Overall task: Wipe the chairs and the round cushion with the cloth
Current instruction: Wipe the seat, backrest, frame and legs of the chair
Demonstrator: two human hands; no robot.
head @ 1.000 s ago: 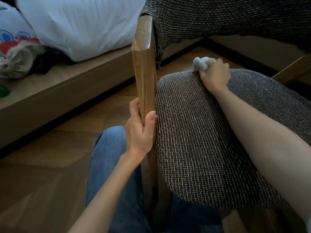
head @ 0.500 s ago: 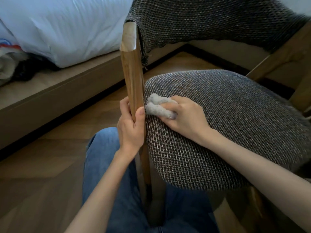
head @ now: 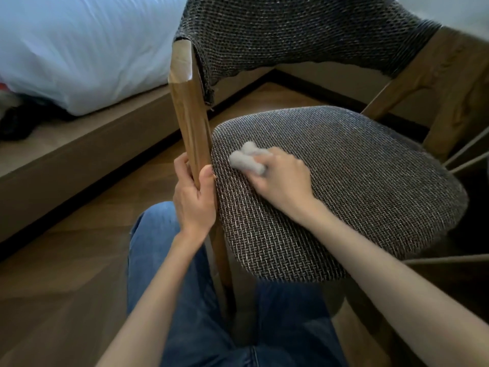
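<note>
You have the chair [head: 444,83] close in front of you, and the wooden post [head: 189,123] on its left side leans a little as it runs down past the edge of the seat [head: 357,186]. Your left hand [head: 194,200] grips that post about level with the seat. The fingers curl round its far side, close together, and the thumb lies up along the side nearest the seat, its tip touching the woven fabric.

Your right hand [head: 284,181] rests on the left part of the seat, just beside the post. It holds the cloth [head: 246,158], a small pale grey wad, with the fingers curled over it and pressing it down on the fabric. The wad sticks out past the knuckles toward the post. The hand and cloth are blurred, so you cannot tell exactly how the fingertips lie under it. Your forearm crosses the near right part of the seat.

The seat is rounded and covered in a coarse weave of dark and light threads. The backrest [head: 291,30] above it has the same weave, and its lower edge near the post looks frayed.

Your legs in blue jeans [head: 190,300] are below the seat, on either side of the post's lower end. The floor [head: 66,274] is brown wood. On your left there is a low tan bed base [head: 79,154] with white bedding [head: 79,49] on top. A few thin pale rods [head: 465,154] show at the right edge, but you cannot tell what they belong to.
</note>
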